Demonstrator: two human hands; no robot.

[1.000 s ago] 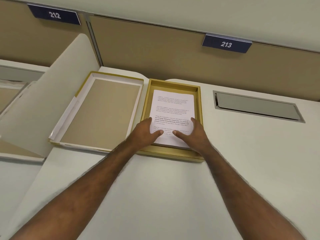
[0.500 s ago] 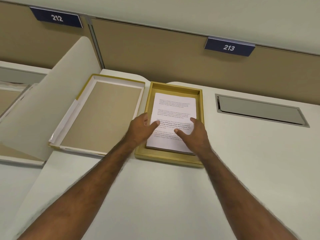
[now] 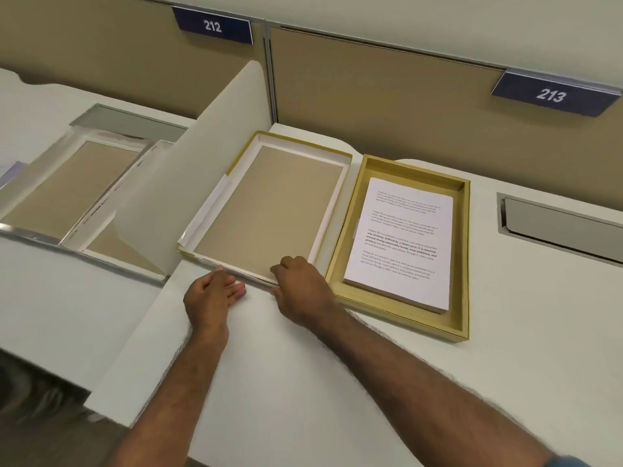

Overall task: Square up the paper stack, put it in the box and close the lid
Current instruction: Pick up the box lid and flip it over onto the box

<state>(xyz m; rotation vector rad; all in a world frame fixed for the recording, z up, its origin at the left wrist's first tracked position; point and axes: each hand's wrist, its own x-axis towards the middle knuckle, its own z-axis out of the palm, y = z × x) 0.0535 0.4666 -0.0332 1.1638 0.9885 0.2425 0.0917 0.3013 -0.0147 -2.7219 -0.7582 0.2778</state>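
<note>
A white printed paper stack (image 3: 404, 237) lies flat inside the shallow gold box (image 3: 397, 316) on the white desk, its edges even and nearer the box's right wall. The box lid (image 3: 269, 210) lies upside down just left of the box, its tan inside facing up. My right hand (image 3: 300, 284) grips the lid's near rim at its right corner, fingers curled over the edge. At the middle of that same near rim my left hand (image 3: 210, 298) rests on the desk, fingers extended and touching the lid's edge.
A white curved divider (image 3: 202, 170) stands directly left of the lid. Beyond it is a neighbouring desk area with a similar tan tray shape (image 3: 84, 197). A metal cable flap (image 3: 566, 227) sits in the desk right of the box. A tan partition runs along the back.
Both hands have left the paper stack in the box and moved left to the lid's near edge. The view has swung left with them.
</note>
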